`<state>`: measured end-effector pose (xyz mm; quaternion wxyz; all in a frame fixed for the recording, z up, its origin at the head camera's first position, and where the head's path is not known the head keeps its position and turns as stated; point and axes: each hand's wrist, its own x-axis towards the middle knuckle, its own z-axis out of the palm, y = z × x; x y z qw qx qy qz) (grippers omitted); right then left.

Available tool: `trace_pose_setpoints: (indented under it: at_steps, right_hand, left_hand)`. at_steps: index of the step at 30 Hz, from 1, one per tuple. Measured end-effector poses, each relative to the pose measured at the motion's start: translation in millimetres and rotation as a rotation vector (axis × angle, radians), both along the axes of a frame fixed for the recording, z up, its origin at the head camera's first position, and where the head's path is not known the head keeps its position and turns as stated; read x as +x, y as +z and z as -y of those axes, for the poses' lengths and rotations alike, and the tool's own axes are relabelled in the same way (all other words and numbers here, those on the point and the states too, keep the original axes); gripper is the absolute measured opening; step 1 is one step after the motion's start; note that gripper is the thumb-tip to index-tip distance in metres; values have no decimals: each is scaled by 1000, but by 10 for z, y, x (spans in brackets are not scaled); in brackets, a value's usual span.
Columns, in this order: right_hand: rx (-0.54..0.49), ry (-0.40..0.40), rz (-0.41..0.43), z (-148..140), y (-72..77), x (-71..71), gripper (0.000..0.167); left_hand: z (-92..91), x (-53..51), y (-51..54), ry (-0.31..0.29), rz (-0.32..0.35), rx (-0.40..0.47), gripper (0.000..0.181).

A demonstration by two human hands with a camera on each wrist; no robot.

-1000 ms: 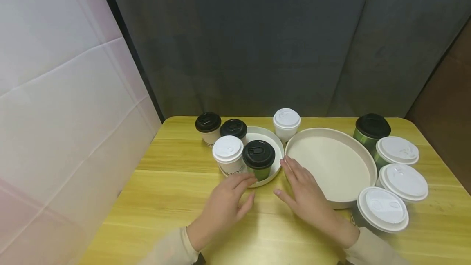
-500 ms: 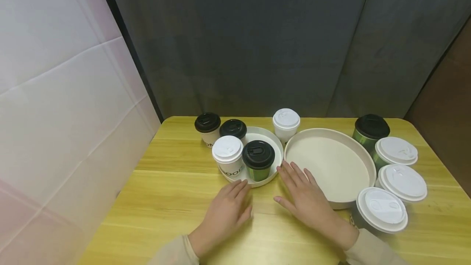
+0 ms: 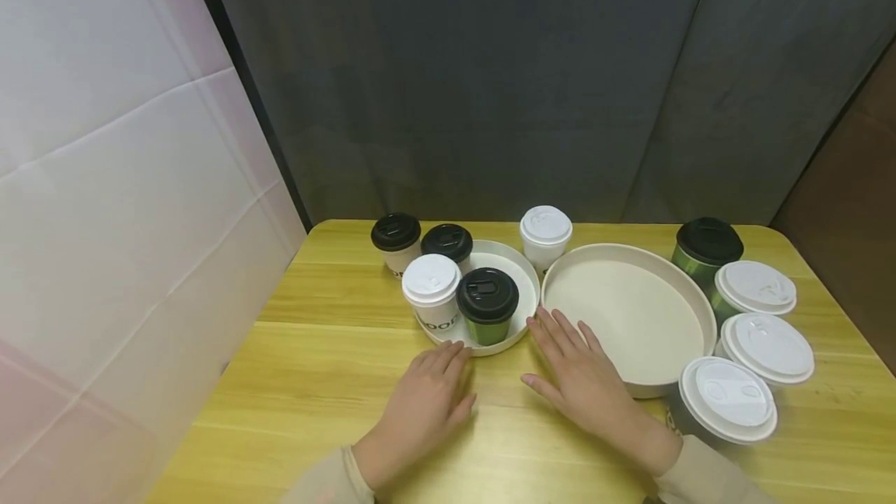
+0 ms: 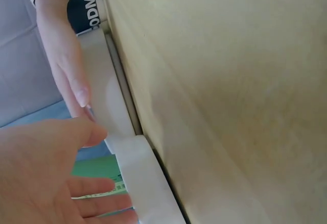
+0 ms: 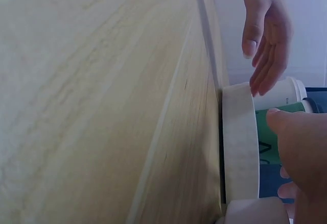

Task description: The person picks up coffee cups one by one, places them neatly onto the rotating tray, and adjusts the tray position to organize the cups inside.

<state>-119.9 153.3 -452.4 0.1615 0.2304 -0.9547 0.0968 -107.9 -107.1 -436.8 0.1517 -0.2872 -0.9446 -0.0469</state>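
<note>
My left hand [image 3: 423, 403] has its fingers stretched out, with the fingertips at the front rim of a small round white tray [image 3: 518, 271]. On that tray stand a green cup with a black lid [image 3: 488, 295] and a white cup with a white lid [image 3: 430, 280]; a black-lidded cup [image 3: 447, 241] is partly hidden behind them. My right hand [image 3: 581, 379] lies with straight fingers between this tray and a larger beige tray [image 3: 630, 309], fingertips near both rims. Neither hand holds anything. In the right wrist view the green cup [image 5: 270, 137] rises behind the small tray's wall [image 5: 240, 142].
A black-lidded cup [image 3: 396, 233] stands left of the small tray, and a white-lidded cup [image 3: 545, 228] behind the trays. Along the right side are a green cup with black lid [image 3: 708, 243] and several white-lidded cups [image 3: 728, 395]. The wooden table [image 3: 301, 379] ends at a dark curtain [image 3: 448, 84].
My left hand has drawn back from the green cup to the tray's front rim. The cups on the small tray have shifted slightly. The right hand has moved a little, and its fingers are more spread.
</note>
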Motion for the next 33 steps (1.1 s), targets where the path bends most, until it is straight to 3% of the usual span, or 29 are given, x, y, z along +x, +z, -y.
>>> trace_pose_setpoints:
  at_steps: [8,16,33]
  right_hand:
    - [-2,6,18,2,-3,-2,77]
    - [18,1,29,16,-4,1,77]
    - [44,1,13,24,1,-3,78]
  left_hand:
    - [114,-10,58,61,98,-35,72]
    - [237,-36,84,98,151,-41,77]
    - [429,-184,123,121,133,-55,74]
